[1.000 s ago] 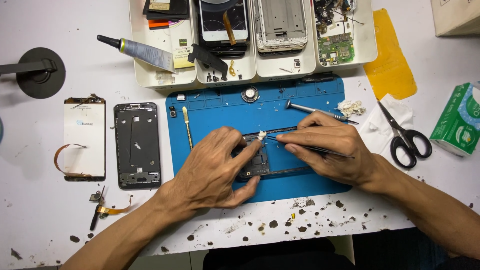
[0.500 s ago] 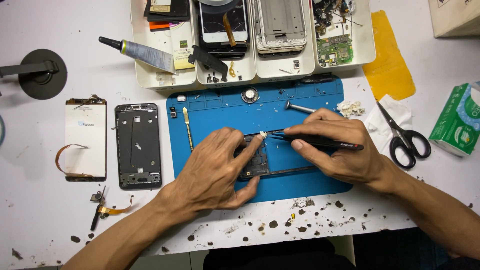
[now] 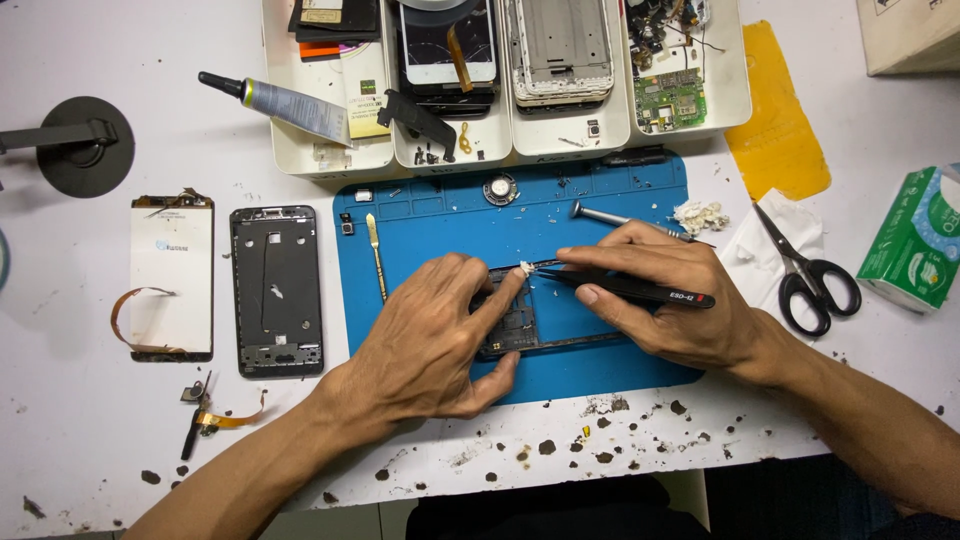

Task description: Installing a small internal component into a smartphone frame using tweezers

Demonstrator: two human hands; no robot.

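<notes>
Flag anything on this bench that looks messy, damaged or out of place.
Dark chips litter the table edge below the blue mat. White scraps lie by the screwdriver. The glue tube rests askew across a tray rim.

Two hands worked over one blue mat [image 3: 610, 225]: the left hand [image 3: 430, 345] and the right hand [image 3: 665, 300]. One pair of black tweezers [image 3: 640, 290] and one dark phone frame [image 3: 515, 320] lay between them. The worktop [image 3: 80, 440] also carried one pair of scissors [image 3: 805, 270], one glue tube [image 3: 285, 103], one screwdriver [image 3: 625, 220], four white trays [image 3: 330, 155], one green tissue pack [image 3: 920, 240], one black phone frame [image 3: 275, 290] and one white screen panel [image 3: 172, 278].
</notes>
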